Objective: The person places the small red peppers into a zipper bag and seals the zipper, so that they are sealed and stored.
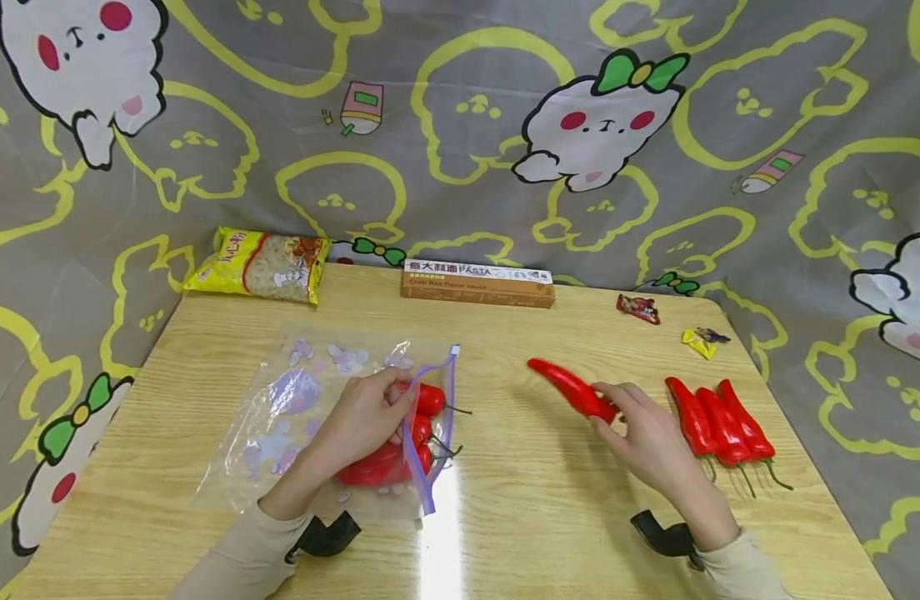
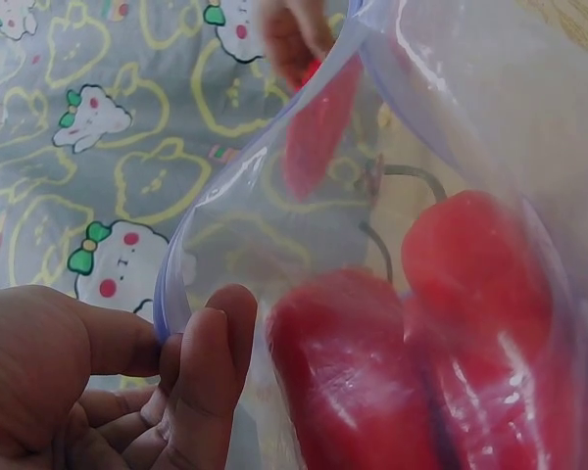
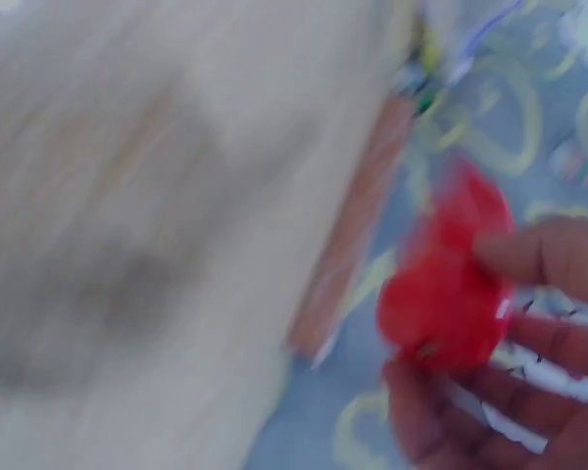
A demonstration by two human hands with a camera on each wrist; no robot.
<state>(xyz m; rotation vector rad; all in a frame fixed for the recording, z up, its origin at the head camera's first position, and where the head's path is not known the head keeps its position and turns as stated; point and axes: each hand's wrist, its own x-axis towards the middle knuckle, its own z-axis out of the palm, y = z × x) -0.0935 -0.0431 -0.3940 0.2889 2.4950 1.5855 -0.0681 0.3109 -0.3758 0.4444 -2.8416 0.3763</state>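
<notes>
A clear zip bag with a purple zip edge lies on the left half of the table. Several red peppers are inside it, their stems sticking out at the mouth. With thumb and fingers my left hand pinches the bag's upper edge and holds the mouth apart, as the left wrist view shows beside the bagged peppers. To the right of the bag, my right hand grips one red pepper by its thick end above the table, tip pointing away. That pepper looks blurred in the right wrist view.
Three red peppers lie side by side at the right of the wooden table. Along the back are a yellow food packet and a pasta box. Small wrapped pieces, one red and one yellow, lie at back right.
</notes>
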